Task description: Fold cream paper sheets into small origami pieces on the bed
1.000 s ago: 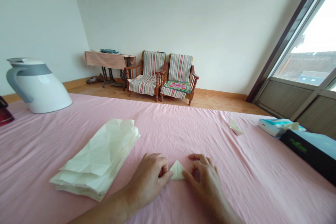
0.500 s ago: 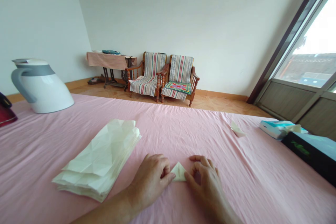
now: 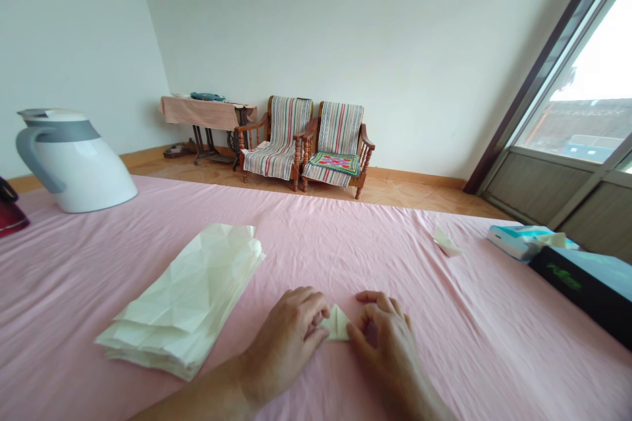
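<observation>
A small folded paper triangle (image 3: 338, 325) lies on the pink cloth with its point facing away from me and a crease down its middle. My left hand (image 3: 291, 335) is at its left corner, fingers curled and thumb against the paper, partly covering that side. At the right corner my right hand (image 3: 388, 335) presses with its thumb while the other fingers bend toward the cloth. To the left of my left hand rests a stack of creased, pale paper sheets (image 3: 187, 296).
A white and grey jug (image 3: 93, 168) stands at the far left, near a dark red object (image 3: 10, 210). A folded paper piece (image 3: 446, 241) lies right of centre. A tissue pack (image 3: 513, 241) and a black box (image 3: 575, 283) sit at the right. Beyond the table edge stand two armchairs (image 3: 286, 138).
My left fingers have shifted slightly right and forward, over the triangle's left side. My right hand stays in place.
</observation>
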`<action>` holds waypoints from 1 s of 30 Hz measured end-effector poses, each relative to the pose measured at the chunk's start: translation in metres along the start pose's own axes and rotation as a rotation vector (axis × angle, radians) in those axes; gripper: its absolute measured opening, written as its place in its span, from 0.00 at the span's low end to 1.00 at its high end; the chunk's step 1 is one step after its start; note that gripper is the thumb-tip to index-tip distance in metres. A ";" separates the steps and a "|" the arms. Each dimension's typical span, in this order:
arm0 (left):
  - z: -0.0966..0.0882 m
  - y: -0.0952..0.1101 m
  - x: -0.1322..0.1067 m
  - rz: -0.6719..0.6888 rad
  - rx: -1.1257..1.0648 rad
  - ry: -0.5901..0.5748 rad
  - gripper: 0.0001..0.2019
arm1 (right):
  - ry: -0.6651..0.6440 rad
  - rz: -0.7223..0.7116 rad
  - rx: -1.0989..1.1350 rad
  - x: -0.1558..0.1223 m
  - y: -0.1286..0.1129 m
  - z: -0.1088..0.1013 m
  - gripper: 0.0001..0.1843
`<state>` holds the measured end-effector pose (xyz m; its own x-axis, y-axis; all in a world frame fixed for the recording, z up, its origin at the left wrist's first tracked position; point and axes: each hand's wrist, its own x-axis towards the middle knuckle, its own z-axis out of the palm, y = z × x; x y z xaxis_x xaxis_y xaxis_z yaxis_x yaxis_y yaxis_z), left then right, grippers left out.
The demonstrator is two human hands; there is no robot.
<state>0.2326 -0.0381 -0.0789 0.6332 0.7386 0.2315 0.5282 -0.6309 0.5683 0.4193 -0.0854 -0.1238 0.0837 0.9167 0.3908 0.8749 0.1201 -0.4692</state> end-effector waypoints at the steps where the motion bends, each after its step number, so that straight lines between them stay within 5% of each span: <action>1: 0.000 0.001 0.000 0.072 0.006 -0.013 0.06 | -0.002 0.000 0.001 0.000 0.000 0.000 0.09; 6: 0.000 -0.001 -0.001 0.303 0.104 -0.065 0.11 | 0.004 -0.003 0.025 0.000 0.002 0.000 0.09; 14: 0.005 -0.007 -0.003 0.282 0.160 -0.053 0.10 | 0.056 -0.033 0.284 -0.007 0.017 -0.012 0.10; 20: 0.007 -0.005 -0.005 0.247 0.194 -0.074 0.08 | 0.019 -0.035 0.348 -0.010 0.003 -0.020 0.07; 30: 0.008 -0.002 -0.007 0.312 0.364 -0.093 0.07 | 0.066 -0.425 -0.097 -0.021 -0.008 -0.029 0.14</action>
<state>0.2313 -0.0444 -0.0877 0.8320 0.4870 0.2657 0.4581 -0.8732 0.1663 0.4243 -0.1169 -0.1058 -0.2655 0.7670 0.5841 0.8788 0.4417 -0.1806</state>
